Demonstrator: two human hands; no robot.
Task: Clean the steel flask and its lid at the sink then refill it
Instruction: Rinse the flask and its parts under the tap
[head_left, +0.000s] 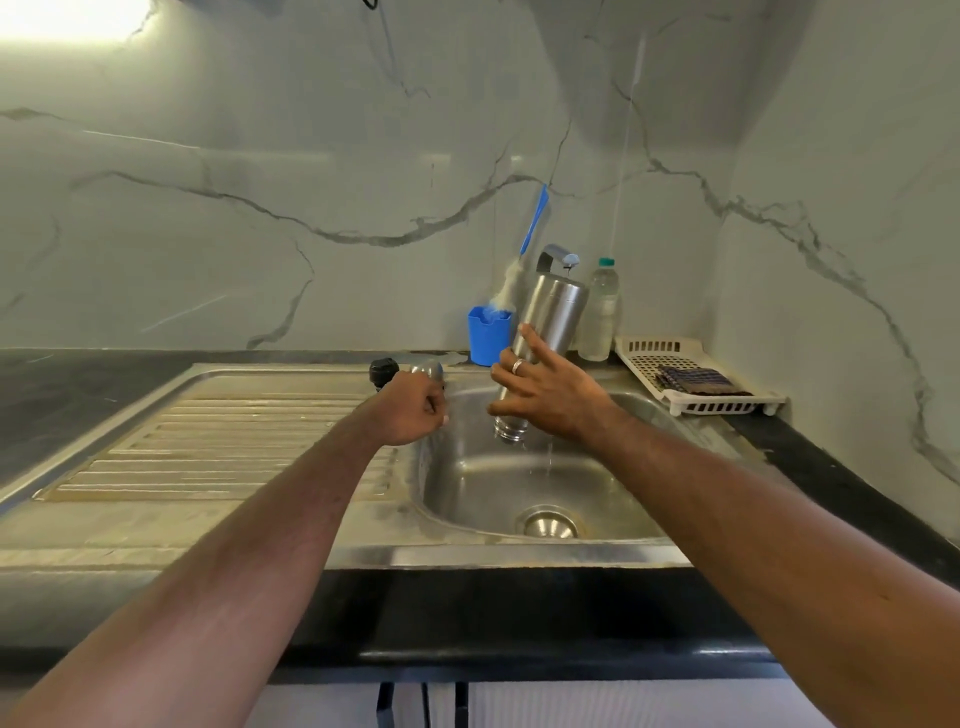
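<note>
The fingers (530, 338) of the right hand (545, 395) are wrapped around the steel flask (550, 322), and one of them wears a ring (518, 366). The flask is held upside down and tilted over the sink basin (467, 488), with its mouth at the bottom and its base up near the tap (558, 257). Thin streams of water (548, 460) fall from the mouth down into the basin, near the drain (550, 522). The left hand (413, 415) is clenched into a fist at the left edge of the basin; if it holds something inside, the picture does not show it. Just behind this hand, on the back rim of the sink, a black lid (383, 370) stands, and beside it there is a rounded steel piece (427, 370), partly hidden by the hand. To the left of the basin lies the ribbed drainboard (208, 447). Behind the flask a blue cup (487, 335) holds a bottle brush (532, 223) with a blue handle, which leans against the marble wall. To the right of the flask stands a clear plastic bottle (600, 312), and further right a white slotted tray (691, 384) carries a dark folded cloth (693, 378).
</note>
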